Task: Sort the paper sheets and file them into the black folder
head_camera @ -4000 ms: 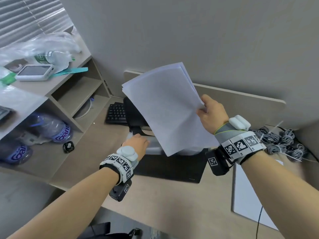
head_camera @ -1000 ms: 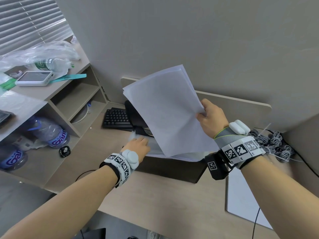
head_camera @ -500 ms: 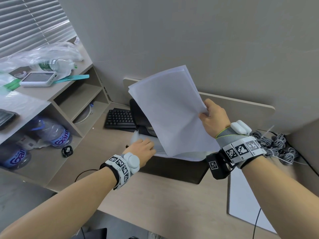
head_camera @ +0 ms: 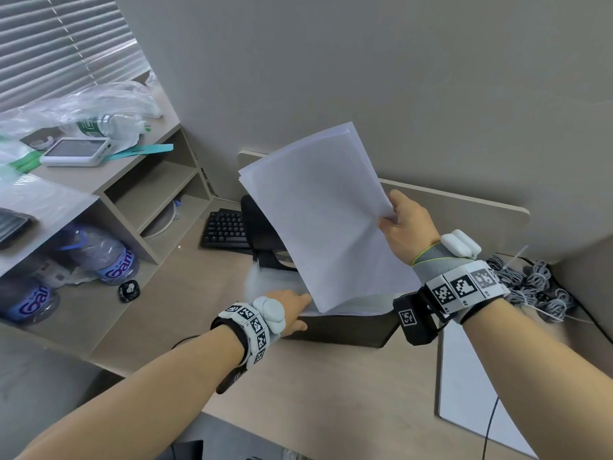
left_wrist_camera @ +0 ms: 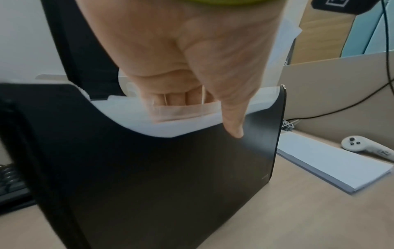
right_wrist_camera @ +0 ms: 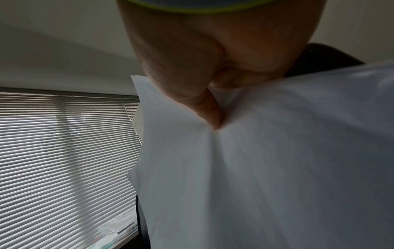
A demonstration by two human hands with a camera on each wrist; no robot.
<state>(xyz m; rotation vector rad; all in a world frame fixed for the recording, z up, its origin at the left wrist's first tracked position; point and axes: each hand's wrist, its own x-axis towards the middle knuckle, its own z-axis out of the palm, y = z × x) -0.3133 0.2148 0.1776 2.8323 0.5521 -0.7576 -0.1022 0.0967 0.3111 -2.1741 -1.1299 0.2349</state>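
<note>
My right hand [head_camera: 393, 219] holds a stack of white paper sheets [head_camera: 318, 220] tilted up above the desk, pinching its right edge; the right wrist view shows the thumb pressed into the sheets [right_wrist_camera: 277, 168]. Below them the black folder [head_camera: 348, 330] stands open on the desk, with white sheets and pale dividers inside. My left hand [head_camera: 293, 310] reaches in under the held stack. In the left wrist view its fingers [left_wrist_camera: 179, 101] are curled into a pocket behind a translucent divider, while the thumb lies on the folder's black front wall [left_wrist_camera: 170, 185].
A black keyboard [head_camera: 225, 229] lies behind the folder. A shelf unit [head_camera: 139, 180] with water bottles stands at the left. A flat pile of white paper [left_wrist_camera: 332, 161] lies on the desk to the right, near a white controller [left_wrist_camera: 362, 144] and grey cable coils [head_camera: 530, 280].
My left hand has slid right and nearer along the folder's front, in under the raised sheets. The right hand keeps the stack up in about the same place.
</note>
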